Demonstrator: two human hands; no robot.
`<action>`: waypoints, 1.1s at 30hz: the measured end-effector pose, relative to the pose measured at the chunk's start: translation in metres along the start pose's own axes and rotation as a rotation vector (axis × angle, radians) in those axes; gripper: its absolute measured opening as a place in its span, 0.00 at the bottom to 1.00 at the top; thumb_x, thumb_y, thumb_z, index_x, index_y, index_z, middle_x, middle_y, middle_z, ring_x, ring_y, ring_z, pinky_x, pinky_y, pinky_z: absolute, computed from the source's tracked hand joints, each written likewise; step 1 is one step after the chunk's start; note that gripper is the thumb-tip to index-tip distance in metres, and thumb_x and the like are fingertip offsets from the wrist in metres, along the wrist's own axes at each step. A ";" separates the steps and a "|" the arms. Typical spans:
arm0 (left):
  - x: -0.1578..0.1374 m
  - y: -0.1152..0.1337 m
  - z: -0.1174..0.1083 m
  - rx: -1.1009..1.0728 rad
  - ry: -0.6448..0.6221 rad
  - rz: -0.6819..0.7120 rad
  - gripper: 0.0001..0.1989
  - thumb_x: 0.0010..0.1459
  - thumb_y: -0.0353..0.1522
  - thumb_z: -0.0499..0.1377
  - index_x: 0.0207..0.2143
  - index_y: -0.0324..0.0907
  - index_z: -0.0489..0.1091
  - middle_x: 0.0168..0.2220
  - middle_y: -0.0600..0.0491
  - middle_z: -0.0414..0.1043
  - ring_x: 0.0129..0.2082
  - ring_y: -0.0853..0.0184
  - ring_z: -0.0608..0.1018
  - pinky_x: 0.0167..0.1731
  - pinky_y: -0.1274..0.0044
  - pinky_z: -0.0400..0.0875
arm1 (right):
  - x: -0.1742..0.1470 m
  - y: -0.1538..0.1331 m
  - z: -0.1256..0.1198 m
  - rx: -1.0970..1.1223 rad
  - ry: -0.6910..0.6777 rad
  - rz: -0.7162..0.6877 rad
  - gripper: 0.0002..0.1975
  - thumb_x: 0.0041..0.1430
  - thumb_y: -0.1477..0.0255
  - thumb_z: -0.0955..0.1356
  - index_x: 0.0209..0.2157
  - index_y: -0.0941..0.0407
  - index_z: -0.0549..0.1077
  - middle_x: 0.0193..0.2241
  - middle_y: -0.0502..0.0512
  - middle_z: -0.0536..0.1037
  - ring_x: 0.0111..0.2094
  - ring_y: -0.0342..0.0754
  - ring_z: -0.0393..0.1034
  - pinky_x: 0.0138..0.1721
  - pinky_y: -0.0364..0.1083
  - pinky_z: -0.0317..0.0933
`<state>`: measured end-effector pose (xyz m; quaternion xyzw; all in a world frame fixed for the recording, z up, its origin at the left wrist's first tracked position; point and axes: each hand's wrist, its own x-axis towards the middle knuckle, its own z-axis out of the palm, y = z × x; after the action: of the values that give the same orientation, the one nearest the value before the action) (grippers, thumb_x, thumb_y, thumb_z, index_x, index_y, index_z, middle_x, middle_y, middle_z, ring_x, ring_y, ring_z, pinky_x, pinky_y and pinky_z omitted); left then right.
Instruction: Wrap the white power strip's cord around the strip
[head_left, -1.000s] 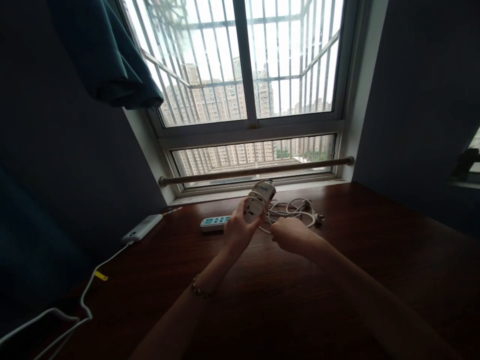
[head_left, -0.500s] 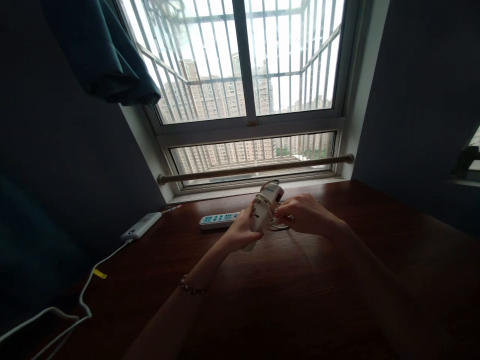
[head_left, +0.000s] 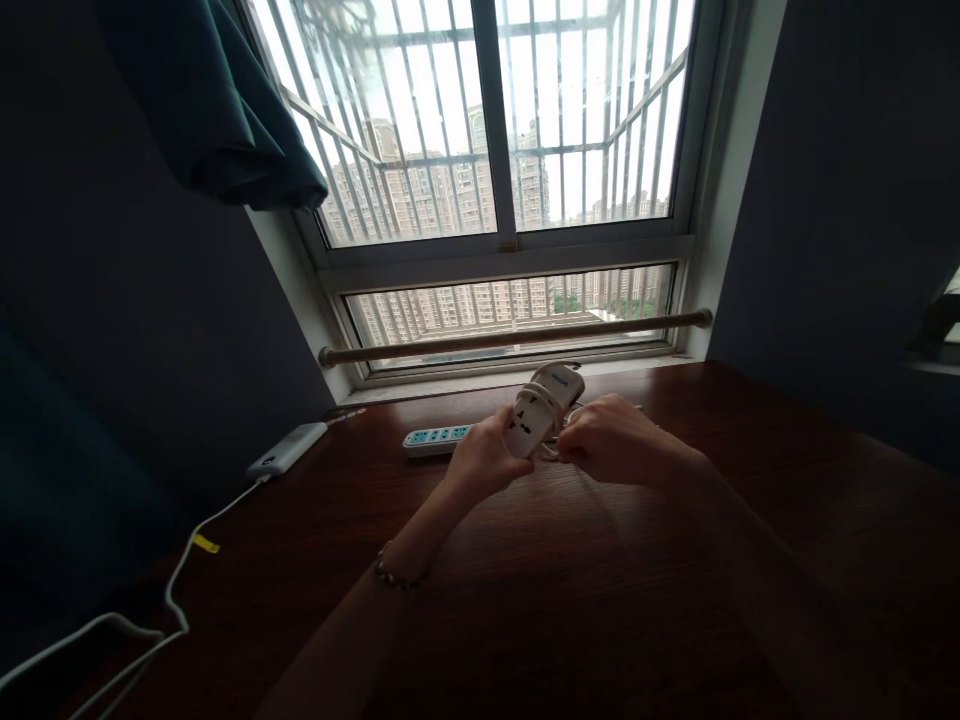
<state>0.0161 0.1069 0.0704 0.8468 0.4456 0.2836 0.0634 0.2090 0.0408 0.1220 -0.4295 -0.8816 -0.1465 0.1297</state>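
Observation:
My left hand (head_left: 487, 458) is closed around the lower end of a white power strip (head_left: 528, 424), which it holds tilted above the table. Loops of white power cord (head_left: 549, 398) wrap around the strip's middle. To the right, my right hand (head_left: 609, 438) is closed in a pinch on the cord's loose part beside the strip; its fingertips are partly hidden. Behind my left hand lies a second power strip (head_left: 435, 440), white with blue sockets, its right end covered by the hand.
A brown wooden table (head_left: 480, 600) spans the front, below a barred window. At the left lies a white power bank-like box (head_left: 289, 450) with a white cable (head_left: 174, 590) carrying a yellow tag (head_left: 205, 544). A horizontal rail (head_left: 517, 340) crosses the window's lower part.
The held power strip has turned so its socket face shows more toward me. My right hand has shifted slightly right and down, with its fingers curled tighter. The view has moved slightly.

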 end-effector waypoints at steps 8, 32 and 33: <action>-0.009 0.013 -0.014 0.399 -0.055 0.249 0.35 0.38 0.32 0.58 0.52 0.50 0.51 0.38 0.52 0.65 0.33 0.59 0.68 0.28 0.72 0.58 | 0.003 0.005 0.001 0.009 -0.020 0.033 0.09 0.43 0.64 0.70 0.25 0.54 0.70 0.21 0.47 0.71 0.23 0.43 0.64 0.23 0.42 0.42; -0.015 0.039 -0.026 -0.260 -0.284 0.492 0.39 0.33 0.29 0.61 0.51 0.42 0.50 0.47 0.49 0.65 0.47 0.57 0.65 0.47 0.69 0.56 | 0.012 0.013 0.012 0.700 0.290 0.034 0.17 0.62 0.66 0.53 0.26 0.60 0.63 0.17 0.48 0.64 0.19 0.37 0.56 0.24 0.37 0.52; -0.016 0.041 -0.025 -0.351 -0.298 0.470 0.41 0.33 0.29 0.61 0.51 0.42 0.47 0.48 0.48 0.65 0.47 0.57 0.65 0.48 0.68 0.56 | 0.013 0.013 0.014 0.655 0.295 0.079 0.17 0.62 0.66 0.52 0.28 0.60 0.64 0.19 0.49 0.66 0.20 0.38 0.58 0.25 0.38 0.53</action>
<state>0.0249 0.0664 0.0990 0.9349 0.1679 0.2358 0.2056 0.2097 0.0631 0.1153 -0.3730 -0.8364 0.0883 0.3918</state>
